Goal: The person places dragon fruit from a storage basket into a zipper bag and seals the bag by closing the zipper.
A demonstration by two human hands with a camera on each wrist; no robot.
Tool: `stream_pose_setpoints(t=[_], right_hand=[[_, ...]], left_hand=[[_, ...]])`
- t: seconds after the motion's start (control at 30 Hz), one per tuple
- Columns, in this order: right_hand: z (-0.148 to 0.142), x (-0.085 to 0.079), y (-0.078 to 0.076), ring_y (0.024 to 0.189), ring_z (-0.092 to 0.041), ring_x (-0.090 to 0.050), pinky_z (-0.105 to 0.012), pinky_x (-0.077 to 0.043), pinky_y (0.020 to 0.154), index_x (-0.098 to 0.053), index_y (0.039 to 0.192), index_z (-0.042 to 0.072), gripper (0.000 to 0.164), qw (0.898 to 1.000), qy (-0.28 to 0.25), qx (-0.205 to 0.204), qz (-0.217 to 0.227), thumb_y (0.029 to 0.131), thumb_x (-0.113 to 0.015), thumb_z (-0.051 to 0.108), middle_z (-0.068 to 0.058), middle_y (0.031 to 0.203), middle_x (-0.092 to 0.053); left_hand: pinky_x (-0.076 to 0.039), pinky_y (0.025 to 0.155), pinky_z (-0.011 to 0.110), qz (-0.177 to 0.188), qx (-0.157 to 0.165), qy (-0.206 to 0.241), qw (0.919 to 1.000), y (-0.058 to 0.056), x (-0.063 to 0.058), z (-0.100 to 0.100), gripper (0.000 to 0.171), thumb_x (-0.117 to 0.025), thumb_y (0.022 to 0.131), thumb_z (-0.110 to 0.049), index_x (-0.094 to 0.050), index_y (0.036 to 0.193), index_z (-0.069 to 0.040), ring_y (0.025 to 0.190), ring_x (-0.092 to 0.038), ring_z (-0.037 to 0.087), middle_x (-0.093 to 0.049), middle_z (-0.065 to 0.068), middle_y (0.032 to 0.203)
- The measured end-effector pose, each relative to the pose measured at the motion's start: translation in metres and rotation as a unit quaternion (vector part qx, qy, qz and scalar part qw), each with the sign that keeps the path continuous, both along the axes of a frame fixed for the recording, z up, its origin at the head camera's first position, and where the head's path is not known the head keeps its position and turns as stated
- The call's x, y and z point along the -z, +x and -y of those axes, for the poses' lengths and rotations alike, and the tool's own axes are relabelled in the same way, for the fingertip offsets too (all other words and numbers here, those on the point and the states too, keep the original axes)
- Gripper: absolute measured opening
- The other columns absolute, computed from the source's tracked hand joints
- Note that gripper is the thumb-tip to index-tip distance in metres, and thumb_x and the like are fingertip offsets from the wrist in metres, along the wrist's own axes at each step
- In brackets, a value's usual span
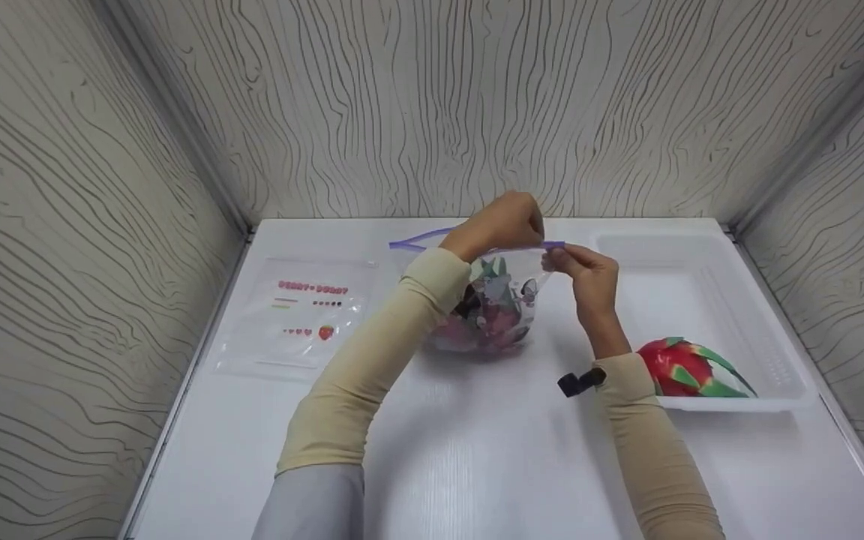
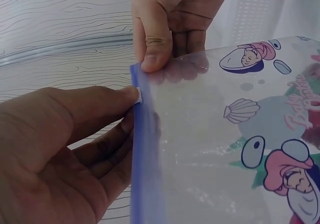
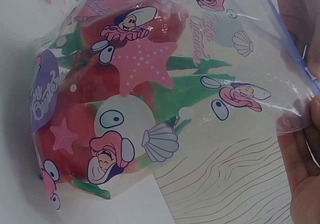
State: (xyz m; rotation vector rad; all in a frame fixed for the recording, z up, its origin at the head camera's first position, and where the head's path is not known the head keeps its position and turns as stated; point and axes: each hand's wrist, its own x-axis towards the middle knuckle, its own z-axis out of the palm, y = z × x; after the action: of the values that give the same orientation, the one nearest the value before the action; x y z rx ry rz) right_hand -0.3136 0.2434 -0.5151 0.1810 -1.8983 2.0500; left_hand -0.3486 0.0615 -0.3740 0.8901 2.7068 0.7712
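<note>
A clear zip bag with a purple seal strip and printed sea cartoons is held up above the white table. Through its film, red fruits with green leafy tips show, like dragon fruit. My left hand pinches the small white slider near the right end of the strip. The bag's right upper corner is pinched between the thumb and fingers of my right hand. To the left, the mouth gapes slightly in the head view.
A flat clear bag with red print lies on the table at left. On the right stands a white tray with a red and green dragon fruit near its front. Wood-grain panels enclose the back and sides.
</note>
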Motion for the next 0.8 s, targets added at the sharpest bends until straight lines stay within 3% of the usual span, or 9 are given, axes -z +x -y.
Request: stream_pose_setpoints(t=[0.2,0.47,0.8], right_hand=[[0.000,-0.001,0.000,0.079,-0.010,-0.079,-0.026,-0.065,0.082,-0.076,0.111,-0.013,0.020,1.000,-0.008,0.002,-0.001,0.100,-0.072,0.004,0.004,0.086,-0.081],[0.002,-0.003,0.001,0.076,-0.011,-0.077,-0.026,-0.064,0.078,-0.075,0.107,-0.016,0.019,1.000,-0.015,0.000,-0.009,0.099,-0.072,0.001,0.003,0.081,-0.080],[0.000,-0.002,0.001,0.077,-0.011,-0.077,-0.027,-0.065,0.079,-0.076,0.109,-0.014,0.019,1.000,-0.006,0.002,-0.004,0.100,-0.072,0.002,0.003,0.083,-0.080]], left_hand=[[-0.064,0.084,0.032,0.001,0.008,-0.009,0.9999,-0.002,-0.003,0.006,0.020,-0.070,0.096,-0.007,-0.083,0.110,-0.003,0.084,-0.071,0.020,-0.082,0.012,0.109],[-0.059,0.075,0.030,-0.002,0.020,-0.007,0.9998,-0.004,-0.004,0.012,0.020,-0.068,0.094,-0.004,-0.084,0.106,-0.003,0.075,-0.060,0.016,-0.082,0.013,0.106],[-0.064,0.087,0.037,0.003,0.024,-0.020,0.9995,-0.006,-0.005,0.016,0.021,-0.070,0.095,-0.007,-0.083,0.110,-0.002,0.083,-0.069,0.019,-0.082,0.014,0.110]])
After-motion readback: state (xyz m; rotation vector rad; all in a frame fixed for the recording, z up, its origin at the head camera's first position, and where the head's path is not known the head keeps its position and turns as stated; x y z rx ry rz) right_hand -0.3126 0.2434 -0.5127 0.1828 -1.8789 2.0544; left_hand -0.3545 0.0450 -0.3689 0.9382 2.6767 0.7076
